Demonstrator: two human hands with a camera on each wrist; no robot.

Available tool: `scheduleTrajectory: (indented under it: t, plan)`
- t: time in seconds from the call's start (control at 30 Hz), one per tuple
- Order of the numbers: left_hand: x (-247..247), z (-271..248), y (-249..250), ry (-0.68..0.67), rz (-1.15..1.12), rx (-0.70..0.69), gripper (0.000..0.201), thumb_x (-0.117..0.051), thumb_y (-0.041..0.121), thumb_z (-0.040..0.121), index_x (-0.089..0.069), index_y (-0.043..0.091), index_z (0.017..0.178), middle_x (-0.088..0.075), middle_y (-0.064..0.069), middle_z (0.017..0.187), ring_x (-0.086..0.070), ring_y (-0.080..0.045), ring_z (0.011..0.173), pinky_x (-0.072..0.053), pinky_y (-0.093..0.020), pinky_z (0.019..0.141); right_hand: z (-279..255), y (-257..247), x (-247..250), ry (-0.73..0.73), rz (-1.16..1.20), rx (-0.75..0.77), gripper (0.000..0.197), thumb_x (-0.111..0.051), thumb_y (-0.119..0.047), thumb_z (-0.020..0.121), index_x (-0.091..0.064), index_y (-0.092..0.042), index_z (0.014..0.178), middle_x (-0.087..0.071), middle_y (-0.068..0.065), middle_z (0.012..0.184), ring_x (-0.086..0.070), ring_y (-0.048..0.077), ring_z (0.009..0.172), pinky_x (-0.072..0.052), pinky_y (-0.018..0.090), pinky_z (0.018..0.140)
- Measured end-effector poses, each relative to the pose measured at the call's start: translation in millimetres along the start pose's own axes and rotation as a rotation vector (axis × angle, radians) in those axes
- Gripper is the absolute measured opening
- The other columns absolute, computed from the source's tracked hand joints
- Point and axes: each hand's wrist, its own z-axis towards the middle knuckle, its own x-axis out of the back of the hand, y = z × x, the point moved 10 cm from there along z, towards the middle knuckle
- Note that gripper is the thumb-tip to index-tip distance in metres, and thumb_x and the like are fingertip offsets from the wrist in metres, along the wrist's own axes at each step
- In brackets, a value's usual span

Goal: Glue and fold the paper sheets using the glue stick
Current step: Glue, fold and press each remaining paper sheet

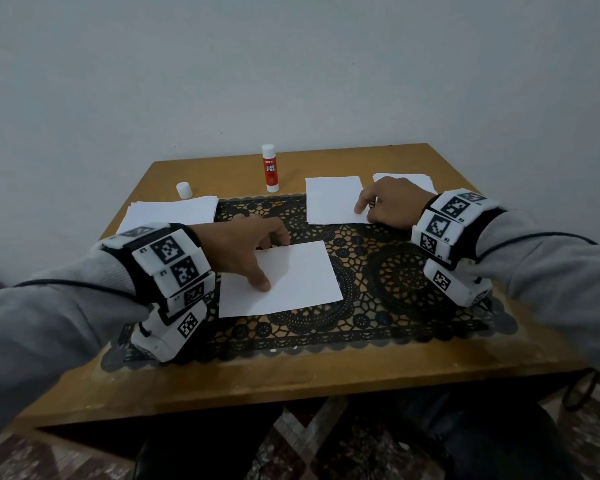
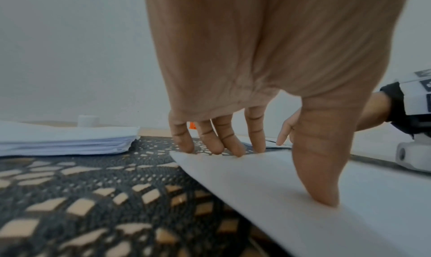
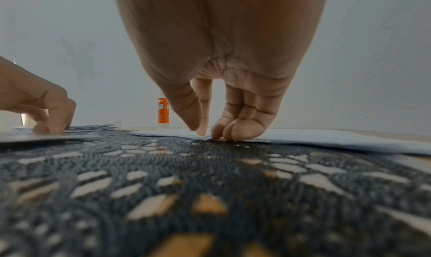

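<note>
A white paper sheet (image 1: 298,275) lies on the black lace mat (image 1: 395,271) in front of me. My left hand (image 1: 271,261) rests on it, thumb pressed on its surface and fingers (image 2: 184,143) straight down at its far edge, which looks slightly raised. A second sheet (image 1: 331,199) lies further back and to the right. My right hand (image 1: 364,213) is at its near right corner, where thumb and index tips (image 3: 201,131) meet in a pinch on the edge and the other fingers are curled. The red glue stick (image 1: 270,171) stands upright at the back, untouched.
The glue stick's white cap (image 1: 184,189) stands alone at the back left. A stack of white sheets (image 1: 174,209) lies left of the mat, and another pile (image 1: 404,178) sits behind my right hand. The wooden table (image 1: 291,375) backs onto a plain wall.
</note>
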Motion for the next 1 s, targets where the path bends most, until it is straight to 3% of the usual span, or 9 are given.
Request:
scheduleTrajectory:
  t: [0.23, 0.4, 0.5, 0.6, 0.7, 0.77, 0.87, 0.93, 1.0]
  plan:
    - [1.5, -3.1, -13.3, 0.060, 0.135, 0.072, 0.073, -0.078, 0.049, 0.069, -0.039, 0.032, 0.128, -0.040, 0.003, 0.119, -0.035, -0.017, 0.111, -0.039, -0.035, 0.092, 3.0, -6.9, 12.8, 0.110, -0.054, -0.011, 0.019, -0.056, -0.013, 0.089, -0.068, -0.012, 0.105, -0.063, 0.007, 0.113, -0.058, 0.024, 0.102, -0.048, 0.035, 0.088]
    - [-1.2, -5.0, -23.7, 0.072, 0.156, 0.093, 0.073, -0.072, 0.060, 0.069, -0.037, 0.029, 0.125, -0.036, 0.005, 0.112, -0.031, -0.013, 0.105, -0.037, -0.033, 0.090, 22.0, -47.9, 32.8, 0.168, -0.041, 0.024, 0.014, -0.060, -0.014, 0.088, -0.067, -0.009, 0.099, -0.063, 0.001, 0.096, -0.057, 0.020, 0.086, -0.039, 0.025, 0.070]
    - [-1.9, -6.3, -26.6, 0.069, 0.156, 0.087, 0.074, -0.070, 0.064, 0.068, -0.037, 0.028, 0.123, -0.037, 0.004, 0.114, -0.031, -0.013, 0.104, -0.038, -0.034, 0.091, 45.5, -64.7, 27.8, 0.150, 0.187, -0.034, 0.022, -0.068, -0.017, 0.084, -0.064, -0.010, 0.104, -0.057, -0.005, 0.078, -0.055, 0.013, 0.067, -0.045, 0.025, 0.056]
    - [-3.6, -5.8, -29.2, 0.062, 0.160, 0.086, 0.072, -0.069, 0.066, 0.068, -0.036, 0.029, 0.120, -0.040, 0.002, 0.120, -0.031, -0.014, 0.106, -0.040, -0.040, 0.096, 69.6, -81.9, 10.9, 0.098, 0.361, -0.088, 0.040, -0.075, -0.023, 0.080, -0.056, -0.011, 0.113, -0.063, 0.005, 0.094, -0.065, 0.023, 0.084, -0.057, 0.037, 0.075]
    - [-4.3, -5.0, -29.5, 0.058, 0.175, 0.079, 0.072, -0.068, 0.068, 0.067, -0.036, 0.029, 0.119, -0.041, 0.001, 0.122, -0.032, -0.016, 0.107, -0.041, -0.042, 0.097, 93.0, -96.3, -1.5, 0.065, 0.426, -0.152, 0.060, -0.078, -0.031, 0.075, -0.048, -0.010, 0.122, -0.062, 0.009, 0.107, -0.064, 0.030, 0.098, -0.053, 0.047, 0.089]
    - [-4.5, -4.3, -29.6, 0.058, 0.181, 0.069, 0.074, -0.067, 0.068, 0.067, -0.035, 0.029, 0.120, -0.041, 0.000, 0.121, -0.033, -0.017, 0.109, -0.041, -0.043, 0.097, 110.2, -97.7, -8.1, 0.057, 0.443, -0.192, 0.067, -0.082, -0.037, 0.061, -0.050, -0.012, 0.115, -0.066, 0.012, 0.103, -0.066, 0.034, 0.096, -0.054, 0.052, 0.086]
    - [-5.0, -4.0, -30.8, 0.063, 0.175, 0.059, 0.075, -0.067, 0.069, 0.066, -0.035, 0.029, 0.120, -0.041, 0.001, 0.122, -0.033, -0.017, 0.111, -0.041, -0.043, 0.097, 145.6, -88.5, -20.1, 0.039, 0.428, -0.204, 0.061, -0.081, -0.038, 0.048, -0.061, -0.013, 0.100, -0.071, 0.013, 0.088, -0.070, 0.035, 0.084, -0.057, 0.053, 0.079]
    - [-5.5, -3.8, -31.6, 0.065, 0.171, 0.058, 0.075, -0.067, 0.070, 0.065, -0.035, 0.029, 0.120, -0.041, 0.001, 0.122, -0.033, -0.018, 0.111, -0.041, -0.043, 0.097, 139.9, -92.4, -16.0, 0.062, 0.442, -0.224, 0.054, -0.085, -0.034, 0.050, -0.065, -0.012, 0.096, -0.071, 0.012, 0.084, -0.071, 0.034, 0.079, -0.058, 0.050, 0.077]
    - [-5.7, -4.1, -31.2, 0.069, 0.162, 0.057, 0.074, -0.068, 0.069, 0.066, -0.035, 0.030, 0.120, -0.041, 0.002, 0.121, -0.033, -0.018, 0.111, -0.040, -0.043, 0.097, 137.7, -91.6, -15.4, 0.081, 0.460, -0.220, 0.041, -0.083, -0.027, 0.066, -0.068, -0.009, 0.100, -0.070, 0.011, 0.087, -0.068, 0.030, 0.080, -0.058, 0.046, 0.080]
